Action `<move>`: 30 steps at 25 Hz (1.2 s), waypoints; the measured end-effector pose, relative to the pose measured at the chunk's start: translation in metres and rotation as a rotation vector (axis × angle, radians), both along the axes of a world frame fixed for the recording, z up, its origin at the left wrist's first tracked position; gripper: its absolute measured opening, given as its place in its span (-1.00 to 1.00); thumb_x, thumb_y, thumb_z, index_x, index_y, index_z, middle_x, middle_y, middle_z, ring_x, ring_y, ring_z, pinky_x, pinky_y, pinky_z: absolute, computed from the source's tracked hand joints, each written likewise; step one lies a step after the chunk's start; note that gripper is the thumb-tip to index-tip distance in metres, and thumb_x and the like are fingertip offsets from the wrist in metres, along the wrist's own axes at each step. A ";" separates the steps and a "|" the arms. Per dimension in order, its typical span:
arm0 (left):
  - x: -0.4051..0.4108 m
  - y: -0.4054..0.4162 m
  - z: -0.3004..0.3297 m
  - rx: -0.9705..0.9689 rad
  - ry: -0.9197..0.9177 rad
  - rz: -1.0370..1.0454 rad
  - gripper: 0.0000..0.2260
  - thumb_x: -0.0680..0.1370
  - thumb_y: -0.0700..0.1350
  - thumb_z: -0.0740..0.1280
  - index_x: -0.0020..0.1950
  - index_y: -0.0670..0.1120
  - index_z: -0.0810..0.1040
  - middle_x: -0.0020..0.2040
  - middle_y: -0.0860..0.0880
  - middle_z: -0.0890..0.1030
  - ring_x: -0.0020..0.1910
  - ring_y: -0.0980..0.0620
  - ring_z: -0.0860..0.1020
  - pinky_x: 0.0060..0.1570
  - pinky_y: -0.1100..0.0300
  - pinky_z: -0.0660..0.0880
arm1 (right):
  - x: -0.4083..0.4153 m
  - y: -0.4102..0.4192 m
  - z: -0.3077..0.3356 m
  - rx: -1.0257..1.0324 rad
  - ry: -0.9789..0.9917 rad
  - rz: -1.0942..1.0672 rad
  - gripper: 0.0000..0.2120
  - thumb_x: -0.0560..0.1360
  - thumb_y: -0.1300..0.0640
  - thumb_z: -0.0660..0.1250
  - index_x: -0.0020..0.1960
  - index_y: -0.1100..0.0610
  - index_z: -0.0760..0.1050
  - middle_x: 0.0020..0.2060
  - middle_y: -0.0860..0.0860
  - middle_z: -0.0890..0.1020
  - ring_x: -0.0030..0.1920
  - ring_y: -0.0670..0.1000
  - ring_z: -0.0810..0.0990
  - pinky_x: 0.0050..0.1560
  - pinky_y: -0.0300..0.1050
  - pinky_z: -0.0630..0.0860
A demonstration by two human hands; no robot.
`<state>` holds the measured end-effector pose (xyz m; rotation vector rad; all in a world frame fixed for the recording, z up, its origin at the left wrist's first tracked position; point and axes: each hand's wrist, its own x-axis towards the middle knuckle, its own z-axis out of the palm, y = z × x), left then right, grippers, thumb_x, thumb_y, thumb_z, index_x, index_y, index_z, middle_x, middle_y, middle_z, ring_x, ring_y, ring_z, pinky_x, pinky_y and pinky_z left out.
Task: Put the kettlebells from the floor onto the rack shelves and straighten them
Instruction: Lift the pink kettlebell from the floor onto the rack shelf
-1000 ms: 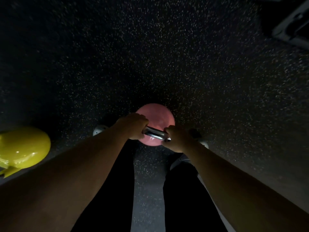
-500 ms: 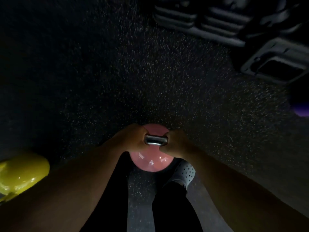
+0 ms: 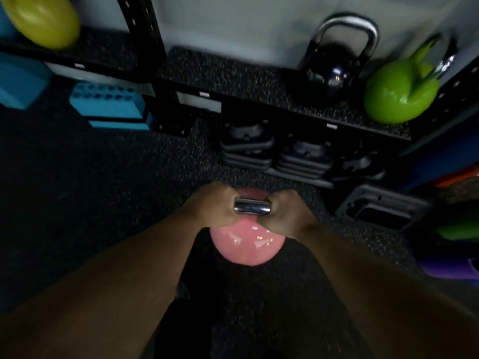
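Rack shelf (image 3: 233,81) lies bare left of black kettlebell (image 3: 334,71); both hands' grip clenches pink kettlebell (image 3: 246,244) handle.

Both hands are wrapped round the chrome handle (image 3: 252,209) of a pink kettlebell (image 3: 246,243), the left hand (image 3: 211,209) and right hand (image 3: 287,216) at either end, the ball hanging below the knuckles over the dark speckled floor (image 3: 77,177). Ahead, the rack shelf (image 3: 233,79) carries a black kettlebell (image 3: 333,68) towards its right end and a green kettlebell (image 3: 399,95) just beside it at the right corner (tipped, its handle leaning away). A yellow-green kettlebell (image 3: 44,20) sits on the shelf at the far left, and stacked dark weight plates (image 3: 274,156) lie beneath the shelf's front edge.
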<state>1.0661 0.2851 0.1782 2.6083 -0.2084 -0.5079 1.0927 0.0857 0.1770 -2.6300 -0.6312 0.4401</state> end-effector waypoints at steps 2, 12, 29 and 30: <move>0.049 0.013 0.014 0.005 -0.052 -0.039 -0.79 0.33 -0.02 0.40 -0.46 0.06 0.43 -0.45 0.08 0.51 -0.32 -0.07 0.63 -0.40 0.25 0.35 | 0.046 0.012 0.012 -0.049 -0.098 -0.005 -0.88 0.23 0.09 0.44 -0.34 0.15 0.60 -0.43 0.06 0.65 -0.36 0.08 0.62 -0.51 -0.46 0.13; 0.257 0.131 0.088 0.078 -0.253 -0.133 -0.70 0.40 -0.03 0.39 -0.44 0.12 0.33 -0.46 0.11 0.49 -0.49 0.11 0.50 -0.50 0.36 0.25 | 0.240 0.129 0.063 0.094 -0.337 -0.087 -0.81 0.24 0.05 0.31 -0.27 0.13 0.63 -0.45 0.07 0.66 -0.45 0.11 0.61 -0.41 -0.35 0.39; 0.461 0.205 0.076 0.068 -0.339 -0.024 -0.75 0.45 -0.13 0.44 0.13 -0.07 0.61 -0.10 -0.08 0.67 -0.26 -0.03 0.56 -0.27 0.18 0.45 | 0.447 0.212 0.066 0.163 -0.220 -0.185 -0.77 0.38 0.22 0.41 0.03 0.10 0.65 -0.32 -0.05 0.61 -0.44 -0.22 0.49 -0.51 -0.51 0.34; 0.469 0.206 0.075 0.057 -0.340 -0.022 -0.74 0.46 -0.13 0.45 0.14 -0.07 0.60 -0.09 -0.07 0.66 -0.26 -0.02 0.54 -0.28 0.18 0.43 | 0.453 0.213 0.067 0.166 -0.208 -0.194 -0.78 0.39 0.23 0.41 0.02 0.11 0.64 -0.31 -0.06 0.61 -0.43 -0.19 0.52 -0.52 -0.47 0.36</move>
